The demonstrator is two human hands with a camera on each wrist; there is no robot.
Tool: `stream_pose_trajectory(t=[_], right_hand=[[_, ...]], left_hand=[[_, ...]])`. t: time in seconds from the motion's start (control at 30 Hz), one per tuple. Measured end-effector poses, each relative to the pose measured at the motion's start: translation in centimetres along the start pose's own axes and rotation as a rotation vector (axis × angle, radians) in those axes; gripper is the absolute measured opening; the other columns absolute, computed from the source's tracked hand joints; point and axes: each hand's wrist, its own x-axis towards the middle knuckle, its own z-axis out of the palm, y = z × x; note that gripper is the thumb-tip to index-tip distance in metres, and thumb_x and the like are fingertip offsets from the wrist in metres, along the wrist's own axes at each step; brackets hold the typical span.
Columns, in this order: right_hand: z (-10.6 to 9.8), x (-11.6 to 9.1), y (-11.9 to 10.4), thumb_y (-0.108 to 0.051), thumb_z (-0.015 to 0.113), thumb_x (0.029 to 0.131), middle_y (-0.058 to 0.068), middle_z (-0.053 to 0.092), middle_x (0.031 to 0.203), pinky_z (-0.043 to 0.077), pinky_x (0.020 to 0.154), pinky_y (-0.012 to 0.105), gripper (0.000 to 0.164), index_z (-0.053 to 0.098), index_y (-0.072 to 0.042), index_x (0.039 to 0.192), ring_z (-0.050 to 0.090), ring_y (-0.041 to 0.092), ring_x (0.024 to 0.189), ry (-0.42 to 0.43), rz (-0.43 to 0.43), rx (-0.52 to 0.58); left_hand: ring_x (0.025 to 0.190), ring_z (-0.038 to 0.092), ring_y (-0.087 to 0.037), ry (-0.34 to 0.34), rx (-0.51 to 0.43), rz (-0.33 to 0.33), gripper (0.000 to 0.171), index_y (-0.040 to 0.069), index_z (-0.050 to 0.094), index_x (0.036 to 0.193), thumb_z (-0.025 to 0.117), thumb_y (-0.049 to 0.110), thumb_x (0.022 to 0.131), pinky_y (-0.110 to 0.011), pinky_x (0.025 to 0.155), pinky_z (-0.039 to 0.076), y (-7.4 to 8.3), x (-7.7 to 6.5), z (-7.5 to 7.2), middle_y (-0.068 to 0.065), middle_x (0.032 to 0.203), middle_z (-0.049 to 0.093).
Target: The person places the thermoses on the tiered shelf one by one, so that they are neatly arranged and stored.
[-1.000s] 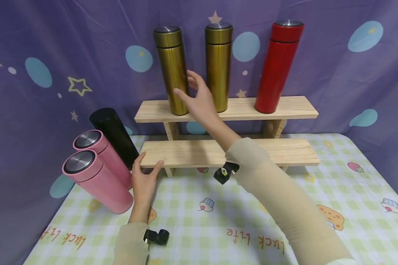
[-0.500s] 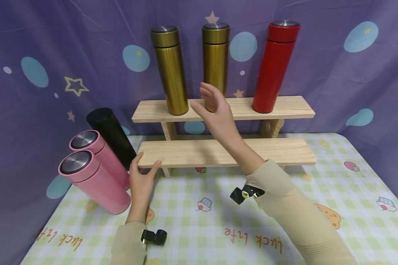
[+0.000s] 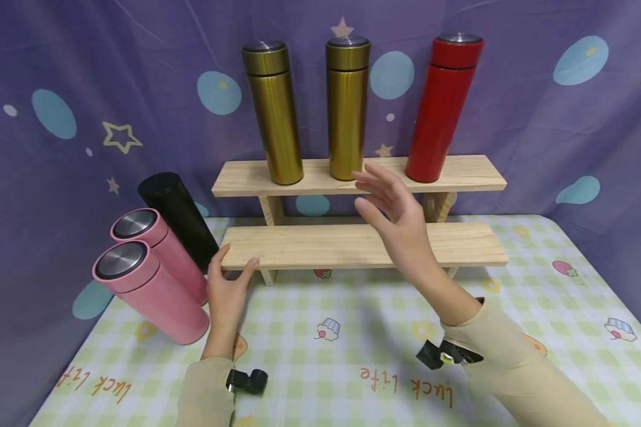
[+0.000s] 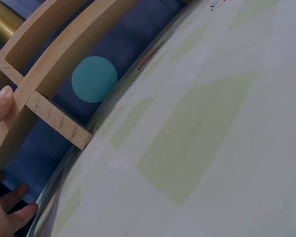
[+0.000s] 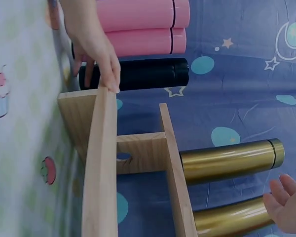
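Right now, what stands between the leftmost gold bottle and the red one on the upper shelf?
The other gold bottle, on the upper shelf; the head view shows it.

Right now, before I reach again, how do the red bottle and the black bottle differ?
The red bottle stands on the upper shelf; the black bottle stands lower, on the table beside the left end of the wooden stand. The red bottle has a shiny silver top, while the black bottle has a plain dark top. Both are upright cylinders.
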Motion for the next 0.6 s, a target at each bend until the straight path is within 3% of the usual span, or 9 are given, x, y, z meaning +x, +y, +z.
stream_pose_trajectory(t=[0.13, 0.3, 0.47, 0.6], right_hand=[[-1.0, -1.4, -0.3, 0.008, 0.056, 0.095, 0.013, 0.059, 0.133, 0.041, 0.106, 0.036, 0.048, 0.047, 0.002, 0.142, 0.053, 0.027, 0.125, 0.024, -0.012, 0.071], [-2.5, -2.9, -0.6, 0.008, 0.055, 0.096, 0.015, 0.060, 0.132, 0.042, 0.105, 0.036, 0.044, 0.049, 0.004, 0.140, 0.056, 0.028, 0.122, 0.034, -0.097, 0.106], [-4.4, -3.7, -1.0, 0.008, 0.054, 0.096, 0.018, 0.062, 0.128, 0.044, 0.103, 0.035, 0.041, 0.052, 0.005, 0.137, 0.058, 0.029, 0.119, 0.041, -0.211, 0.120], [-6.0, -3.9, -1.4, 0.006, 0.057, 0.096, 0.019, 0.063, 0.126, 0.045, 0.101, 0.034, 0.040, 0.052, 0.008, 0.135, 0.060, 0.030, 0.117, 0.039, -0.245, 0.084]], left_hand=[[0.135, 0.040, -0.029, 0.000, 0.003, 0.000, 0.075, 0.017, 0.045, 0.147, 0.078, 0.043, 0.085, -0.046, 0.108, 0.035, 0.0, 0.0, 0.0, -0.011, 0.151, 0.039], [0.134, 0.041, -0.030, -0.002, -0.003, 0.000, 0.075, 0.017, 0.044, 0.147, 0.078, 0.043, 0.085, -0.046, 0.107, 0.037, 0.0, 0.0, 0.1, -0.011, 0.151, 0.038], [0.133, 0.042, -0.030, -0.009, -0.008, -0.005, 0.076, 0.018, 0.044, 0.148, 0.077, 0.044, 0.085, -0.046, 0.106, 0.038, 0.1, -0.1, 0.1, -0.011, 0.151, 0.038], [0.134, 0.041, -0.031, -0.009, -0.003, -0.004, 0.076, 0.018, 0.044, 0.148, 0.077, 0.044, 0.085, -0.047, 0.107, 0.036, 0.1, -0.1, 0.0, -0.011, 0.151, 0.038]])
